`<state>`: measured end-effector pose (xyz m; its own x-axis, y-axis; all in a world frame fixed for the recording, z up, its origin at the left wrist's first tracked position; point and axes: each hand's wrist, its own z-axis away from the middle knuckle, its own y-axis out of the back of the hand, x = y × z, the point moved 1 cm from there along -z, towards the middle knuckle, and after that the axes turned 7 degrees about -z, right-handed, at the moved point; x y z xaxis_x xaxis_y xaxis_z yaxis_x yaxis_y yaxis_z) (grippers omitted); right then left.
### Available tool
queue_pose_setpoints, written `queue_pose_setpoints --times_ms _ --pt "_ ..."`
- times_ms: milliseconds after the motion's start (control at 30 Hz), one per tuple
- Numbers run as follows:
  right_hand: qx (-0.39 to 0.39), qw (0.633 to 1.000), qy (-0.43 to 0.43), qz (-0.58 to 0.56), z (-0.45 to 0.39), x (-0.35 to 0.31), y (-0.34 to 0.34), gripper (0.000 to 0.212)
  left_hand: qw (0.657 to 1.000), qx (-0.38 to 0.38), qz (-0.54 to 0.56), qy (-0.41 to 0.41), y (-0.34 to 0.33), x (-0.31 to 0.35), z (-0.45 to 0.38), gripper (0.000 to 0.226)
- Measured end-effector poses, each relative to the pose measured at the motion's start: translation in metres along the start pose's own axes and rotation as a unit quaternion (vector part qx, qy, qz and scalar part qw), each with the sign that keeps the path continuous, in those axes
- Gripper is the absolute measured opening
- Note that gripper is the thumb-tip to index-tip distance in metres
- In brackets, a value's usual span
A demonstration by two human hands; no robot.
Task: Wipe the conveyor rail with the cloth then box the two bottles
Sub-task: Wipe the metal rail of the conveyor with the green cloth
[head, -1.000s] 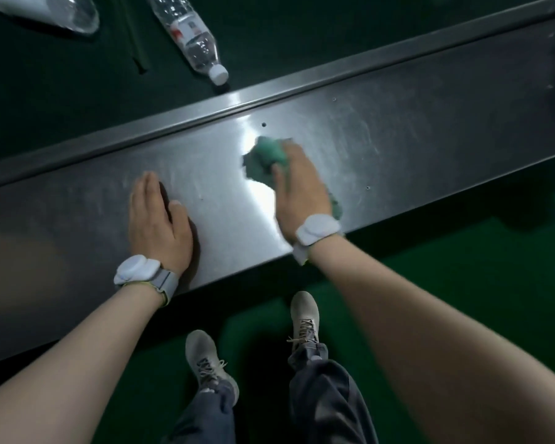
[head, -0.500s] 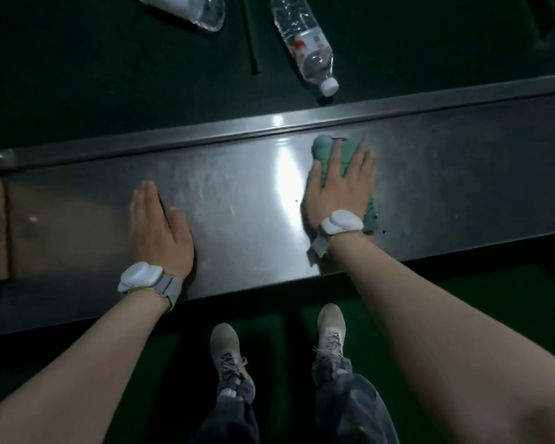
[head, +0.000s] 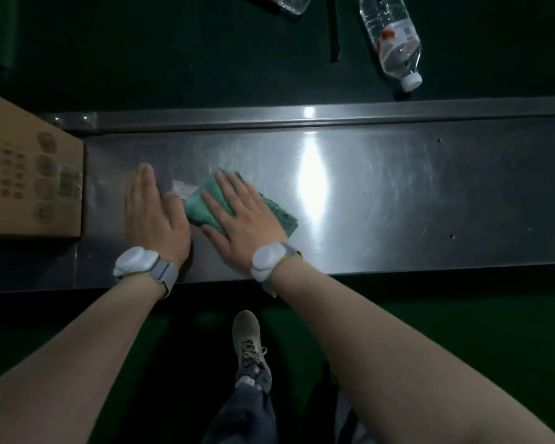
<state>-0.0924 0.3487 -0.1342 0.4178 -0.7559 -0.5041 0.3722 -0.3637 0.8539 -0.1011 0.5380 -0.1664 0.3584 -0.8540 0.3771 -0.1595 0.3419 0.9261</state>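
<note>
The steel conveyor rail (head: 398, 193) runs left to right in front of me. My right hand (head: 242, 224) lies flat on a folded green cloth (head: 277, 213), pressing it onto the rail. Flat on the bare steel just left of the cloth rests my left hand (head: 153, 216), fingers together, holding nothing. On the dark belt beyond the rail, a clear plastic bottle (head: 393, 40) with a white cap and red label lies on its side. The end of a second clear bottle (head: 289, 1) shows at the top edge. A closed cardboard box (head: 29, 174) sits on the rail's left end.
A dark green conveyor belt (head: 173, 52) stretches behind the rail, with a dark strip (head: 334, 30) lying on it between the bottles. Below the rail's near edge are the green floor (head: 462, 331) and my shoe (head: 247, 338). A bright glare marks the steel right of the cloth.
My right hand has slid the cloth leftward along the rail until it sits beside my left hand. The view has shifted left, bringing more of the cardboard box into sight.
</note>
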Motion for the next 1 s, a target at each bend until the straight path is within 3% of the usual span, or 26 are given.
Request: queue_pose_setpoints --times_ms 167,300,433,567,767,900,1000 --pt "0.109 0.986 -0.126 -0.02 0.027 0.059 0.035 0.059 1.0 -0.01 0.009 -0.004 0.009 -0.006 -0.001 0.067" --pt "0.189 0.953 -0.233 -0.048 0.033 0.098 0.056 0.055 1.0 -0.014 0.009 0.003 0.025 -0.015 -0.001 0.069" --pt "0.237 0.909 -0.34 -0.051 0.01 0.091 0.053 0.057 1.0 -0.006 0.008 0.004 0.038 -0.028 -0.004 0.069" --pt "0.239 0.894 -0.377 -0.031 -0.029 0.054 0.031 0.064 1.0 0.0 0.018 0.013 0.047 -0.05 -0.009 0.07" --pt "0.211 0.925 -0.317 -0.008 -0.095 -0.035 -0.017 0.069 0.998 0.039 0.031 -0.029 0.056 -0.076 -0.017 0.063" --pt "0.153 0.968 -0.198 0.002 -0.128 -0.089 -0.051 0.07 0.99 0.102 0.073 -0.071 0.053 -0.085 -0.016 0.063" --pt "0.05 0.996 -0.058 0.033 -0.139 -0.115 -0.07 0.07 0.977 0.164 0.098 -0.092 0.048 -0.087 -0.017 0.057"
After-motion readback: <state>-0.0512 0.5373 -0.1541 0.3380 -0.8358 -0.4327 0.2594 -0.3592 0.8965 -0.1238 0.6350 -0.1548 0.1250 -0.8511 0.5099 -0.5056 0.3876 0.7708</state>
